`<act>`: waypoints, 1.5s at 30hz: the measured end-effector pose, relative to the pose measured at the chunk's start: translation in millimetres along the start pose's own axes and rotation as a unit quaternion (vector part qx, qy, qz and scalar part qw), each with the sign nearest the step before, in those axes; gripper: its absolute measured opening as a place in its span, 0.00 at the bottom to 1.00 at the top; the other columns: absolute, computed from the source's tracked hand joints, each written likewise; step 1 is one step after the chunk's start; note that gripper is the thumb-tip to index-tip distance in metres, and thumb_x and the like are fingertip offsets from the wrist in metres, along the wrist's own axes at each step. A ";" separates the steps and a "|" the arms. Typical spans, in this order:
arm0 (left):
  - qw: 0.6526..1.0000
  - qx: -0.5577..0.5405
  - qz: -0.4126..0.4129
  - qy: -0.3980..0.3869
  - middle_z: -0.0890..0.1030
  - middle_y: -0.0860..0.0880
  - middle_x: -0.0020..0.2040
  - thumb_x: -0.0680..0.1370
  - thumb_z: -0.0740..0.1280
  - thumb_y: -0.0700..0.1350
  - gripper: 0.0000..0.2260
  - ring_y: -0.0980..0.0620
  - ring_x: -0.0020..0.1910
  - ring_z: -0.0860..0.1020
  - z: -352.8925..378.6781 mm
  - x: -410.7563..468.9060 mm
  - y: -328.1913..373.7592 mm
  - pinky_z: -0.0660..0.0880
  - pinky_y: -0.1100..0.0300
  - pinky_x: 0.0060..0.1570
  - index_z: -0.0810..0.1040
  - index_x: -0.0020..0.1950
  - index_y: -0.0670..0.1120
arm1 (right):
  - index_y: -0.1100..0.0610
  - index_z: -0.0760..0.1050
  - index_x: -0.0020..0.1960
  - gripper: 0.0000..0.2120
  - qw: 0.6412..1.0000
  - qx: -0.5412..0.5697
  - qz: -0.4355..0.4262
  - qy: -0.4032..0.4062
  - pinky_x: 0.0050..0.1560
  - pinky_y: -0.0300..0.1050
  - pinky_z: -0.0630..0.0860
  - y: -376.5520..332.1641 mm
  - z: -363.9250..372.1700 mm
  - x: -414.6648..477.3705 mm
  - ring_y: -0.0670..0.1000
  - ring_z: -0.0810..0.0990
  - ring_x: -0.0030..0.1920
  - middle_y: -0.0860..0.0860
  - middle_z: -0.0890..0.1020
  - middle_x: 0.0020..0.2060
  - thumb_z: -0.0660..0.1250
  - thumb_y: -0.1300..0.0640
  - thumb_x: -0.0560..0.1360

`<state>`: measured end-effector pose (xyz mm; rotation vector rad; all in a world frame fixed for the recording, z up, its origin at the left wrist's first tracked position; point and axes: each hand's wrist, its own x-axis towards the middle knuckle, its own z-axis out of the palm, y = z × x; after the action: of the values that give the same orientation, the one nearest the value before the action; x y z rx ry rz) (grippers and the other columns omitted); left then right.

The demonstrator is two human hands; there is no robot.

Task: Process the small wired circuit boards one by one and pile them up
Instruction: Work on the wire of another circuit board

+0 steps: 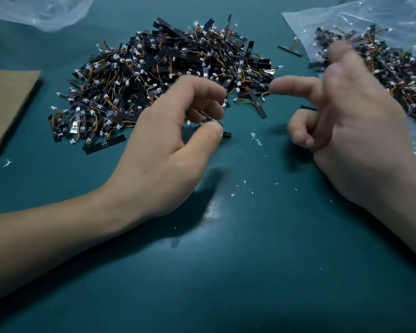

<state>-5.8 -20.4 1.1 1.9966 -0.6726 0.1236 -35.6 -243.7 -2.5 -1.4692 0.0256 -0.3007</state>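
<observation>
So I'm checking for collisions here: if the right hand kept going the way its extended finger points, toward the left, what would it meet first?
Probably the left hand: the right hand has its finger aimed left at the left hand's curled fingertips, with only a gap of green mat between. Depth is unclear, so it could pass behind into the board pile.

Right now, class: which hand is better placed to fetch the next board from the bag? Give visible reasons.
The right hand. It hovers beside the plastic bag of boards, while the left hand pinches a board near the central pile.
</observation>
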 end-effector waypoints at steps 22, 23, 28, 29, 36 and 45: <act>0.994 -0.051 0.090 0.022 0.81 0.51 0.45 0.77 0.72 0.31 0.13 0.55 0.44 0.80 3.1 1.9 -11.7 0.76 0.64 0.47 0.78 0.53 0.48 | 0.44 0.75 0.59 0.11 0.924 -0.341 -0.102 -0.138 0.40 0.33 0.71 0.9 19.7 -22.3 0.50 0.77 0.36 0.42 0.80 0.41 0.69 0.51 0.78; 0.994 -0.065 0.084 0.020 0.81 0.51 0.45 0.76 0.73 0.31 0.13 0.56 0.43 0.80 3.0 2.4 -12.1 0.76 0.65 0.47 0.78 0.51 0.48 | 0.45 0.74 0.61 0.12 0.929 -0.331 -0.094 -0.132 0.40 0.34 0.71 0.6 19.2 -21.7 0.50 0.77 0.36 0.43 0.80 0.41 0.69 0.51 0.78; 0.993 -0.104 0.062 -0.020 0.81 0.52 0.45 0.76 0.73 0.31 0.12 0.55 0.43 0.81 2.2 1.7 -10.2 0.76 0.63 0.46 0.79 0.50 0.47 | 0.48 0.79 0.47 0.06 0.904 -0.387 -0.105 -0.148 0.40 0.35 0.71 -1.6 19.5 -19.7 0.47 0.78 0.38 0.44 0.81 0.36 0.65 0.51 0.81; 0.993 -0.103 0.049 -0.027 0.82 0.52 0.44 0.75 0.74 0.32 0.11 0.55 0.42 0.81 1.9 2.4 -10.0 0.76 0.63 0.45 0.79 0.49 0.47 | 0.48 0.78 0.46 0.06 0.903 -0.388 -0.104 -0.152 0.39 0.34 0.70 -2.4 19.5 -19.7 0.47 0.78 0.38 0.44 0.80 0.35 0.65 0.50 0.81; 0.989 -0.132 -0.005 -0.061 0.82 0.48 0.39 0.75 0.74 0.36 0.09 0.55 0.36 0.80 1.3 5.7 -9.2 0.77 0.56 0.37 0.80 0.45 0.50 | 0.48 0.77 0.44 0.07 0.876 -0.422 -0.093 -0.216 0.36 0.34 0.66 -4.7 18.7 -20.8 0.45 0.75 0.35 0.41 0.76 0.32 0.65 0.49 0.79; 0.983 -0.168 0.008 -0.073 0.81 0.35 0.43 0.76 0.74 0.38 0.09 0.33 0.36 0.80 0.6 4.8 -9.8 0.75 0.43 0.25 0.80 0.44 0.52 | 0.52 0.76 0.42 0.07 0.922 -0.284 -0.073 -0.253 0.30 0.33 0.68 -8.4 12.3 -22.8 0.43 0.72 0.26 0.47 0.76 0.29 0.66 0.55 0.79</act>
<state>3.1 -19.3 -5.2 1.6855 -0.7502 -0.1220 -56.7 -227.4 3.2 -2.0970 -0.4503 -0.0173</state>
